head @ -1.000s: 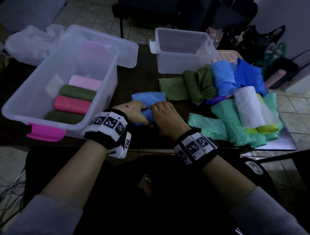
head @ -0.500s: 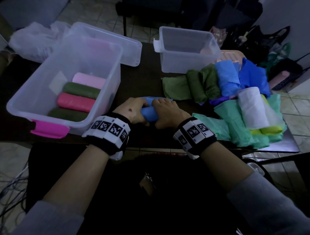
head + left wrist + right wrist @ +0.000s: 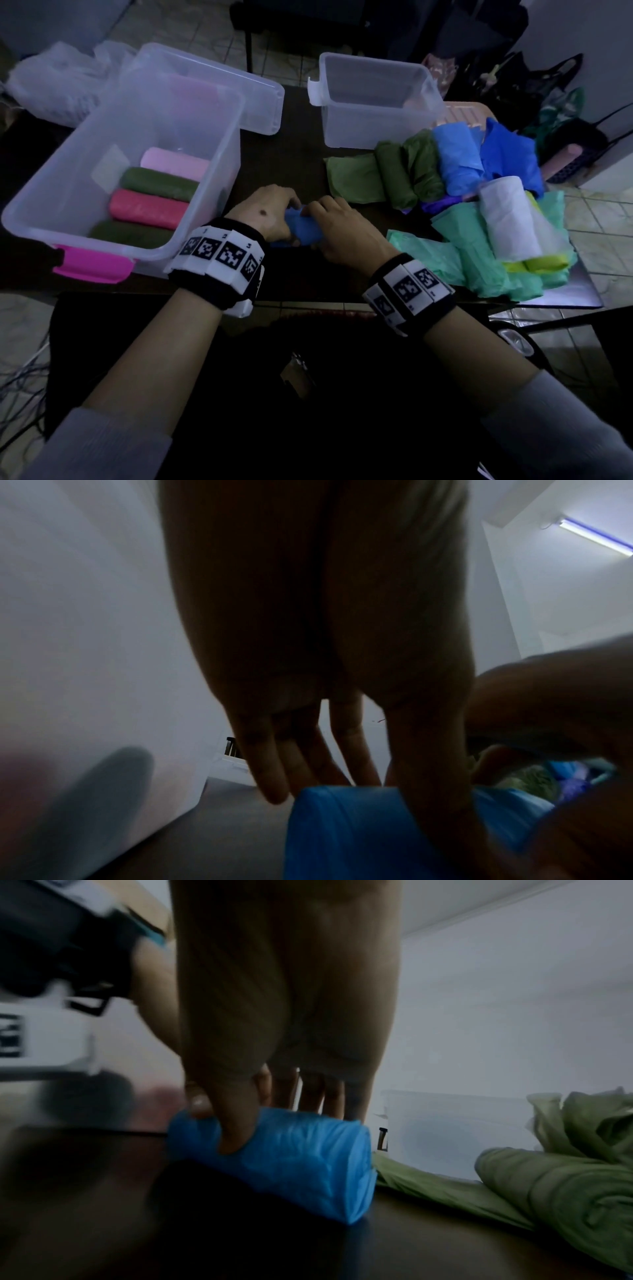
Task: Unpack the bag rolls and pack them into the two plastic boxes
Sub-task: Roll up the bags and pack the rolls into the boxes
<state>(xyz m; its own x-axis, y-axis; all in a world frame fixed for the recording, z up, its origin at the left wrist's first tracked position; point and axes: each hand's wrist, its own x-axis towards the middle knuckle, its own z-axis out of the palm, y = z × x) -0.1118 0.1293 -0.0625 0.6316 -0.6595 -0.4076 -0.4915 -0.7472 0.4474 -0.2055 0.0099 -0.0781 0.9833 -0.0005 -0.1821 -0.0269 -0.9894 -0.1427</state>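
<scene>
I'm looking at a dim home room: tiled floor (image 3: 596,219), dark tabletop (image 3: 294,161), bags heaped against the wall (image 3: 534,89).

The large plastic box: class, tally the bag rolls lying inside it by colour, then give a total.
In the large plastic box:
Light pink roll: 1
Dark green rolls: 2
Deep pink roll: 1
Total: 4
</scene>
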